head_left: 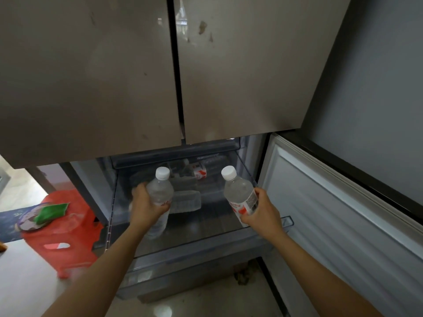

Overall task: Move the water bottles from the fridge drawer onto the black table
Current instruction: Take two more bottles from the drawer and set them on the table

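My left hand (pixel 144 205) grips a clear water bottle (pixel 160 191) with a white cap, upright above the pulled-out clear fridge drawer (pixel 199 242). My right hand (pixel 262 209) grips a second white-capped water bottle (pixel 240 193) with a red and white label, tilted slightly, over the drawer's right side. One more bottle (pixel 186 201) lies on its side in the drawer between my hands. Another labelled bottle (pixel 202 171) lies at the drawer's back. The black table is out of sight.
The lower fridge door (pixel 343 202) stands swung open on the right. Two shut upper fridge doors (pixel 176 65) hang above the drawer. A red plastic stool (pixel 66 229) with a green cloth (pixel 51 211) on it stands left of the fridge on a pale floor.
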`<control>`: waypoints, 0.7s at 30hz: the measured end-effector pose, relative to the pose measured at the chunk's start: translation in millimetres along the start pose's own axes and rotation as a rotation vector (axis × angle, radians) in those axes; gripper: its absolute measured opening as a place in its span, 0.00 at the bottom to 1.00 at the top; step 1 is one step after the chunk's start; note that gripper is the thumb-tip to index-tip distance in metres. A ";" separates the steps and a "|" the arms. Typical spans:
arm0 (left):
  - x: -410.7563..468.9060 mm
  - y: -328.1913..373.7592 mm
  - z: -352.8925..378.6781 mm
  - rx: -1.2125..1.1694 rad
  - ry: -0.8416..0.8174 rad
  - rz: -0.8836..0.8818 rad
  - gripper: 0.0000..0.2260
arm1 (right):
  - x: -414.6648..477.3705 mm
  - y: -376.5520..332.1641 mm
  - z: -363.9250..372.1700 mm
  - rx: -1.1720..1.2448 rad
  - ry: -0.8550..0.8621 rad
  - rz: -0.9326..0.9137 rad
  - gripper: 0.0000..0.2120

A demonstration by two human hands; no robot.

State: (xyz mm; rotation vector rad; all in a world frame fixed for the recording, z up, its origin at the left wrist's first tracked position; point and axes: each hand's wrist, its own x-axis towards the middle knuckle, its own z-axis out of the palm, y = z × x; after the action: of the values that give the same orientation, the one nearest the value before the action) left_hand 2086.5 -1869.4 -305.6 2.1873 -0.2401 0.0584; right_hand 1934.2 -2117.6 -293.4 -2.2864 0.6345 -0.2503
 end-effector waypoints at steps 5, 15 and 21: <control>-17.9 29.7 -15.5 -0.221 0.031 0.107 0.33 | 0.6 -2.1 -6.0 0.133 -0.030 -0.004 0.35; -45.3 77.6 -95.9 -0.400 0.323 0.131 0.36 | 10.8 -95.6 -9.6 0.394 -0.247 -0.373 0.33; -75.7 73.8 -157.6 -0.360 0.546 0.116 0.42 | 21.7 -152.1 -1.3 0.523 -0.447 -0.531 0.35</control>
State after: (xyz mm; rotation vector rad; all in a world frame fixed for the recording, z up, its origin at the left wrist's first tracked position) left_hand 2005.3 -1772.9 -163.8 1.7220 -0.0580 0.6192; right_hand 2008.4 -2037.4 -185.4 -1.8610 -0.2547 -0.1235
